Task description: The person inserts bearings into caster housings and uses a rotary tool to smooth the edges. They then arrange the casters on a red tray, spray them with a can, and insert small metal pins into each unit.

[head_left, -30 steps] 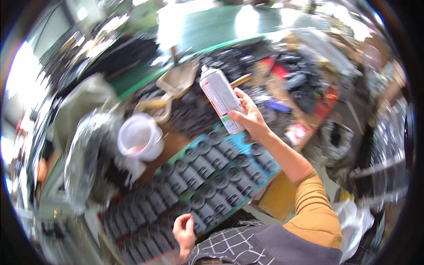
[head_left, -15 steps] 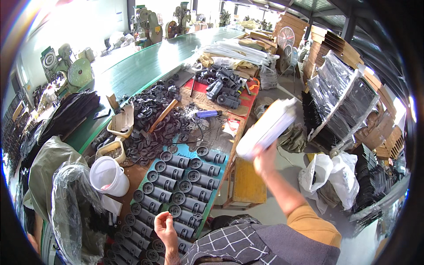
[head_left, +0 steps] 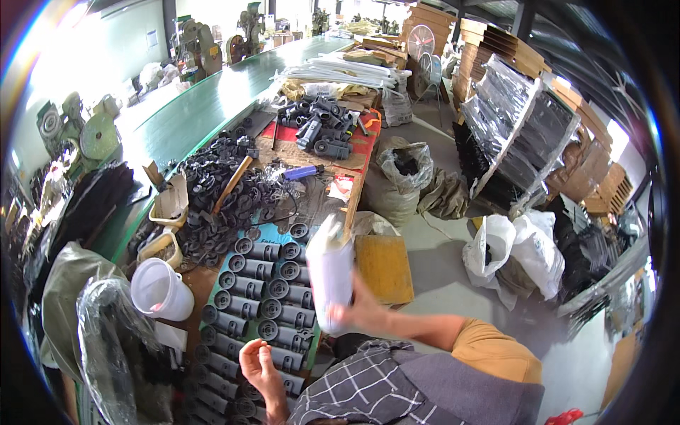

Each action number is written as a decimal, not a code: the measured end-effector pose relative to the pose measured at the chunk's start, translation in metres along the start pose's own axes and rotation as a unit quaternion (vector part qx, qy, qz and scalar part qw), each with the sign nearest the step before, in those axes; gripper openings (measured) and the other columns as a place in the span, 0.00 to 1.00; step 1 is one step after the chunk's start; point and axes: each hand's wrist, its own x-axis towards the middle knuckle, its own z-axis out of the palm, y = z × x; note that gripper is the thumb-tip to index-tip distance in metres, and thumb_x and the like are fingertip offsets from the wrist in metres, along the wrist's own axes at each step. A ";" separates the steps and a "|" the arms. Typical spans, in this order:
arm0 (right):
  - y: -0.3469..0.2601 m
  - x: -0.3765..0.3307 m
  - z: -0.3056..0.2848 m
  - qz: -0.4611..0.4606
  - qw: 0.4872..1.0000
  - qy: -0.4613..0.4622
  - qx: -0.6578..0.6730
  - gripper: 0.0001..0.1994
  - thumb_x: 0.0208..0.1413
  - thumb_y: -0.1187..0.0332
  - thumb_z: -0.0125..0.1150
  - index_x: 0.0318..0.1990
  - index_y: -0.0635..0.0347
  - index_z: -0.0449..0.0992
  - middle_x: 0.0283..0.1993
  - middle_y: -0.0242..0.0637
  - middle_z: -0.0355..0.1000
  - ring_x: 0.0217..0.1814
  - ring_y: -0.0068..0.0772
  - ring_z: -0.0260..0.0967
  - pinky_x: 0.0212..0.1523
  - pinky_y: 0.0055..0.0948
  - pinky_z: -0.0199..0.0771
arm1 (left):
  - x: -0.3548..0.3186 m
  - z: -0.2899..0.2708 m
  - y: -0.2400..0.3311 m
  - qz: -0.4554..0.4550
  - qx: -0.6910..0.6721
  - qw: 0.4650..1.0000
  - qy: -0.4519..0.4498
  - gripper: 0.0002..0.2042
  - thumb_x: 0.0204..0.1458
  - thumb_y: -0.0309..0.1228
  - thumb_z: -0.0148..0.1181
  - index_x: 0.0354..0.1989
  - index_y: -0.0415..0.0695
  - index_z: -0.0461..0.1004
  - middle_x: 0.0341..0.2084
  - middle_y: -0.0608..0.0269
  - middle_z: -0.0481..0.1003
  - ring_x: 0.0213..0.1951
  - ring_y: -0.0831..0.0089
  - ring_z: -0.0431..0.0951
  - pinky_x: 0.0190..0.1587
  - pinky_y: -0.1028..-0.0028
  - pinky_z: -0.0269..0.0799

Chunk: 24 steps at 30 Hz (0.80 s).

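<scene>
My right hand (head_left: pixel 356 312) grips a white cylindrical bottle (head_left: pixel 331 283), somewhat blurred, upright above the right edge of the parts on the table. Its narrower top points away from me. Loosely curled, my left hand (head_left: pixel 261 368) hovers over the near rows, thumb against the fingers and nothing visible in it. Beneath both hands lie several dark grey plastic tubular fittings (head_left: pixel 244 285) with round ring-shaped ends, set out in slanting rows on a blue-green sheet (head_left: pixel 268 234). My left hand and forearm hide some of the nearest fittings.
Behind the rows lie a heap of black plastic pieces (head_left: pixel 209 191), a wooden-handled tool (head_left: pixel 232 185), a purple-blue tool (head_left: pixel 303 172) and piled fittings (head_left: pixel 322 127). A white bucket (head_left: pixel 161 290) stands left. Right of the table are a yellow wooden stool (head_left: pixel 383 269) and sacks (head_left: pixel 489 248).
My right hand has swung the white bottle leftward and nearer, from beyond the table's right side to over the fittings, turning it more upright. My left hand stays curled. The view has shifted rightward.
</scene>
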 end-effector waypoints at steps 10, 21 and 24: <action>0.024 -0.009 0.014 0.012 0.994 -0.105 -0.036 0.50 0.45 0.58 0.72 0.70 0.57 0.42 0.65 0.41 0.51 0.70 0.36 0.46 0.68 0.41 0.49 | 0.004 0.006 0.004 -0.018 -0.001 1.000 -0.014 0.08 0.58 0.21 0.53 0.46 0.37 0.70 0.38 0.64 0.72 0.39 0.78 0.71 0.45 0.79 0.69; 0.036 0.001 0.028 0.066 0.990 -0.124 0.027 0.43 0.44 0.57 0.73 0.64 0.60 0.52 0.60 0.41 0.57 0.63 0.32 0.54 0.63 0.37 0.57 | 0.014 0.026 -0.010 -0.050 -0.012 0.998 -0.033 0.13 0.55 0.22 0.56 0.49 0.38 0.68 0.41 0.62 0.71 0.40 0.77 0.72 0.46 0.77 0.67; 0.045 0.036 0.007 -0.037 0.985 0.085 0.146 0.44 0.43 0.59 0.73 0.64 0.60 0.50 0.53 0.39 0.63 0.53 0.31 0.65 0.50 0.36 0.73 | 0.017 0.027 -0.013 -0.058 -0.004 0.998 -0.033 0.14 0.55 0.24 0.56 0.50 0.38 0.67 0.41 0.63 0.71 0.40 0.77 0.71 0.45 0.78 0.66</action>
